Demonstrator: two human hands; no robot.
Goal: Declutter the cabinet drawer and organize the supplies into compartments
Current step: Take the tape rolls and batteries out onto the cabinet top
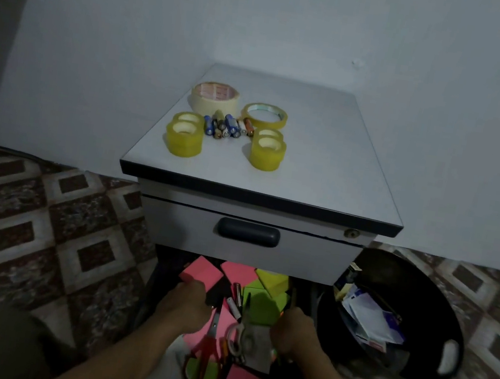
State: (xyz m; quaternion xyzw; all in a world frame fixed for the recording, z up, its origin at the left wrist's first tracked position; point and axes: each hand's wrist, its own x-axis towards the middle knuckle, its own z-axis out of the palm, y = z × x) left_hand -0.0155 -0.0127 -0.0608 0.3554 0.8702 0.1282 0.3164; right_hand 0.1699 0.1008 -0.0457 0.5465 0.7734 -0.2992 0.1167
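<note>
Emptying step, about midway by my guess. Yellow clear-tape rolls [184,138] and cylindrical batteries [226,126] already lie at 10 o'clock on the grey cabinet's top surface [313,153]. Open bottom drawer [164,267], at 6 o'clock, holds neon pads and red-handled scissors [206,356].

Left hand [187,305]: grip narrow, fingers curled on the near edge of a pink square sticky-note pad [201,273].

Right hand [295,331]: fingers curled at the drawer's 3 o'clock side; whether it holds anything, cannot tell.

Next move likely calls for lifting the pad clear, up to the surface.
</note>
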